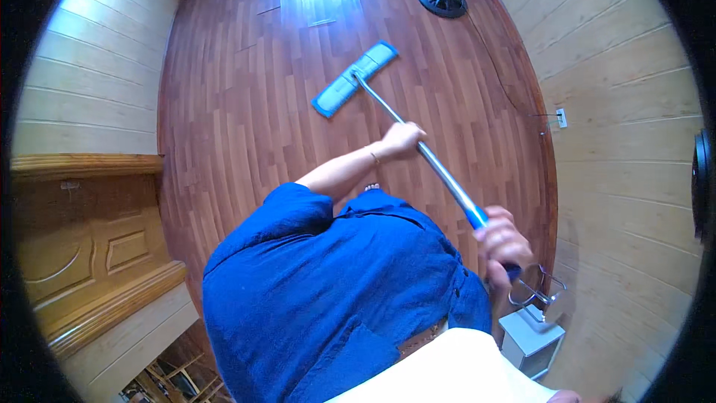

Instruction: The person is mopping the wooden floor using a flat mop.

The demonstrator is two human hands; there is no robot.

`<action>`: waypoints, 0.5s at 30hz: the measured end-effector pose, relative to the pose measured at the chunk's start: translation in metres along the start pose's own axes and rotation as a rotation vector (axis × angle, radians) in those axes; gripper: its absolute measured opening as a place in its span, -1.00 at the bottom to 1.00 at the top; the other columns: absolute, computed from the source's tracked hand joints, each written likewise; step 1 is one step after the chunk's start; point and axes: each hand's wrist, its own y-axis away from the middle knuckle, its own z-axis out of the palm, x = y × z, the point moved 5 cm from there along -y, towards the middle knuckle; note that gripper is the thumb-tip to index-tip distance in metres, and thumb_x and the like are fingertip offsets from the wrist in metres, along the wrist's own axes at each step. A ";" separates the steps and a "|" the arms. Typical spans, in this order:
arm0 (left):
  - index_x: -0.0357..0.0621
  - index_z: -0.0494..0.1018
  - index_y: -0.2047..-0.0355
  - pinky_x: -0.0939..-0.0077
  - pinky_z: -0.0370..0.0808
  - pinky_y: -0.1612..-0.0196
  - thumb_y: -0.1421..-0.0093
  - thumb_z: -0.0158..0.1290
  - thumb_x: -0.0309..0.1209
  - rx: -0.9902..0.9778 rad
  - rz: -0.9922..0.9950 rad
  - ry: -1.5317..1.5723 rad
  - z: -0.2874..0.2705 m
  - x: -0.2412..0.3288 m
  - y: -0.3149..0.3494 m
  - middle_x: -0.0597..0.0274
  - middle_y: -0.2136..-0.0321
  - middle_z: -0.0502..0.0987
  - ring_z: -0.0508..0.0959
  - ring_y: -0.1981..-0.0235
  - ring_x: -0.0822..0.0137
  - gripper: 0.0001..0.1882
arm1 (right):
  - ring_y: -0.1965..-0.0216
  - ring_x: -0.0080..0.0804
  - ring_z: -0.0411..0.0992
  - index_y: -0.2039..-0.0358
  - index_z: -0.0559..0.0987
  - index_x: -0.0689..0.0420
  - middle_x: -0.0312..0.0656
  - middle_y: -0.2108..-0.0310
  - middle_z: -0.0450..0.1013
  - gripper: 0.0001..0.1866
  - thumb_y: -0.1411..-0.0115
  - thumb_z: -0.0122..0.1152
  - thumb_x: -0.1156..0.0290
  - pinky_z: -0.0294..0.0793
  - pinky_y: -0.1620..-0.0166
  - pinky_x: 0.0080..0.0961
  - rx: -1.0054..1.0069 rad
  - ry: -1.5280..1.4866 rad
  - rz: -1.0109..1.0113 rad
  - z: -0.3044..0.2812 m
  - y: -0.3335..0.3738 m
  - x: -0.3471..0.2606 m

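A flat mop (pixel 335 95) with a blue rectangular head lies on the wood floor ahead of me, its head slanting up to the right. Its silver pole runs back toward my right side and ends in a blue grip. Partway down the pole, my left hand (pixel 403 139) is closed round the metal. My right hand (pixel 504 242), a little smeared by motion, wraps the blue grip near the top end. Both hands hold the same mop, with the left one nearer its head.
A fan's round black base (pixel 442 0) stands at the far right, its cord (pixel 501 78) running to a wall outlet (pixel 561 118). A carved wooden door (pixel 89 239) is on the left. Beside my right leg stands a small grey cabinet (pixel 531 339). Walls flank both sides.
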 end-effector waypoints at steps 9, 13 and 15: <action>0.01 0.58 0.43 0.13 0.50 0.06 0.13 0.25 -0.46 0.160 -0.111 0.113 0.000 -0.098 0.010 0.16 0.36 0.57 0.49 0.07 -0.02 -0.82 | 0.12 -0.16 0.46 0.48 0.50 0.21 -0.17 0.41 0.49 -0.91 0.00 0.21 0.66 0.32 -0.15 -0.15 -0.016 -0.054 0.246 0.033 0.017 0.082; 0.00 0.59 0.49 0.14 0.49 0.04 0.21 0.24 -0.48 0.156 -0.024 0.122 0.025 -0.051 -0.020 0.10 0.39 0.60 0.53 0.12 -0.05 -0.81 | 0.17 -0.11 0.49 0.49 0.51 0.22 -0.11 0.42 0.52 -0.92 0.03 0.20 0.65 0.42 -0.07 -0.13 0.054 0.044 0.376 -0.005 0.018 0.036; -0.08 0.50 0.58 0.09 0.54 0.24 0.16 0.17 -0.44 0.155 0.118 0.165 0.023 -0.001 -0.035 0.13 0.44 0.54 0.53 0.22 -0.02 -0.91 | 0.19 -0.05 0.48 0.47 0.51 0.20 -0.07 0.45 0.52 -0.73 -0.03 0.31 0.24 0.50 0.05 -0.08 0.217 0.090 0.328 -0.022 0.027 0.007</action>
